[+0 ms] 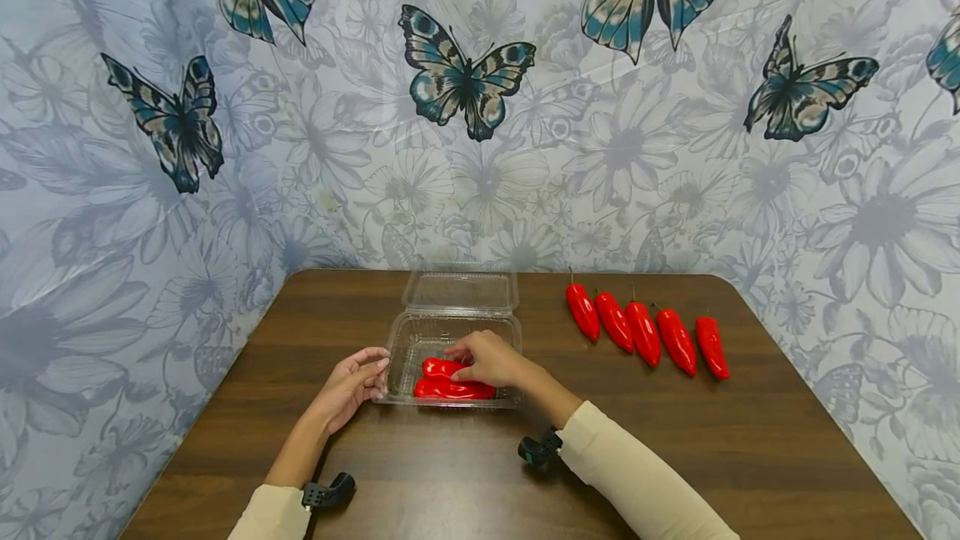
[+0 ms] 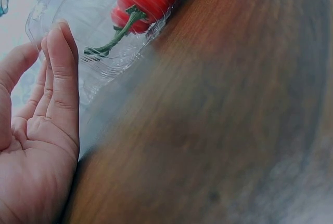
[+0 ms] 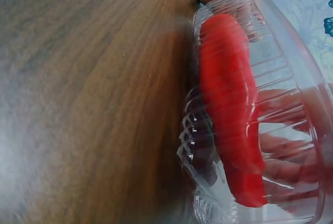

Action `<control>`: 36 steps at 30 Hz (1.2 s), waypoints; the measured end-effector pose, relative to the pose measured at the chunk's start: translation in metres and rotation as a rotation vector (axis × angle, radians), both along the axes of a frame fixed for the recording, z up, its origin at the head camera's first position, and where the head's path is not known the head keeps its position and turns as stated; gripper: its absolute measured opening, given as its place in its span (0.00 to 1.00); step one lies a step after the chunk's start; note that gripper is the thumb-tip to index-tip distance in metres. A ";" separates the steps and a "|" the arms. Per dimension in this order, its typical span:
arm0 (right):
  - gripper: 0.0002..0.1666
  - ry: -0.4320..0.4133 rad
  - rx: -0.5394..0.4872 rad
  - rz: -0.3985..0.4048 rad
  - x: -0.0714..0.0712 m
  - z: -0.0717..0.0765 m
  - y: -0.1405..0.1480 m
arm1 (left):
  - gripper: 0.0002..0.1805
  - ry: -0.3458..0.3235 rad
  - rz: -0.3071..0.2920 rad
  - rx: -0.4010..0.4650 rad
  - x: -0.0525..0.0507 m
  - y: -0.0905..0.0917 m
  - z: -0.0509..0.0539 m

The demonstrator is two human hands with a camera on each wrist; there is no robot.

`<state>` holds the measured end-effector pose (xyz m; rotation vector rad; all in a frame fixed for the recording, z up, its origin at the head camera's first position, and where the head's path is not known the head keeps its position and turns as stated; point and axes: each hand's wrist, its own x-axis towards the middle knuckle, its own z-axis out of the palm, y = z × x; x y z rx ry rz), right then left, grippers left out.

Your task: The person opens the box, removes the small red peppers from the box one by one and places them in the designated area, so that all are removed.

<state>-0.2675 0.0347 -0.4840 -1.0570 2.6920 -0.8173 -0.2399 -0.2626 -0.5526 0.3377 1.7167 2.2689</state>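
Observation:
A clear plastic clamshell container (image 1: 403, 348) lies with its lid (image 1: 461, 290) folded back toward the wall. Its left rim is pinched between the thumb and fingers of my left hand (image 1: 352, 386). Inside are two red peppers, lying sideways one behind the other: a front pepper (image 1: 453, 391) and a rear pepper (image 1: 438, 368). My right hand (image 1: 487, 359) reaches into the container from the right, its curled fingers holding the rear pepper. A green stem (image 2: 112, 42) shows through the plastic in the left wrist view. Ribbed plastic partly blurs the right fingers (image 3: 281, 164) in the right wrist view.
Several more red peppers (image 1: 642, 333) lie in a slanted row on the brown wooden table (image 1: 450, 473), right of the container. Behind the table's far edge hangs a butterfly-and-flower backdrop (image 1: 622, 148). Both wrists wear black bands, like the right band (image 1: 540, 447).

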 end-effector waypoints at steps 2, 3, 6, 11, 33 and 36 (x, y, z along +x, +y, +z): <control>0.25 0.008 -0.006 -0.015 0.000 0.000 -0.001 | 0.12 -0.001 0.002 0.000 0.000 0.000 0.000; 0.25 0.010 -0.007 -0.025 0.000 0.000 -0.001 | 0.13 0.000 0.002 -0.001 0.001 0.000 0.001; 0.25 0.025 -0.007 -0.048 -0.001 -0.001 -0.002 | 0.14 0.001 0.003 -0.006 0.001 0.000 0.001; 0.25 0.045 -0.015 -0.058 -0.001 -0.002 -0.002 | 0.15 0.006 0.002 -0.008 0.000 0.000 0.001; 0.21 0.172 -0.094 -0.033 0.004 0.008 0.003 | 0.16 0.006 -0.001 -0.013 0.000 -0.001 0.000; 0.22 0.183 -0.129 -0.037 0.006 0.012 0.005 | 0.16 0.007 -0.007 -0.007 0.001 -0.002 0.002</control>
